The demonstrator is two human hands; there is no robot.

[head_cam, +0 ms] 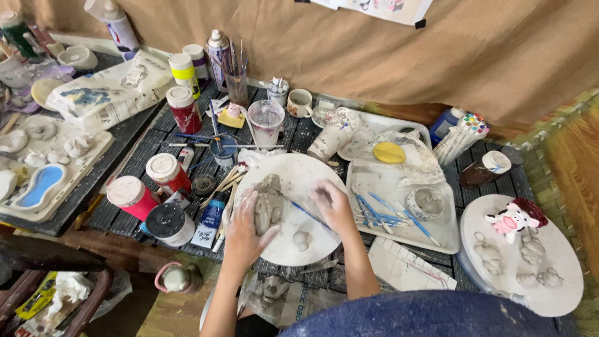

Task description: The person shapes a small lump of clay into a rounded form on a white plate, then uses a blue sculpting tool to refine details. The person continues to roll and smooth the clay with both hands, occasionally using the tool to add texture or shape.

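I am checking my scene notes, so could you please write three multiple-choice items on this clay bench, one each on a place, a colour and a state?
1. Where does the clay figure lie?
A. On the round white board
B. On the right tray
C. On the floor

2. What colour is the disc on the plastic at the back?
A. Yellow
B. Green
C. Black

3. What is the left hand doing?
A. Resting against the clay figure
B. Holding a paint jar
C. Hanging off the table

Answers:
1 A: the figure sits on the board, between both hands.
2 A: the disc is plainly yellow.
3 A: its fingers lie on the figure, while the right hand holds a thin blue brush.
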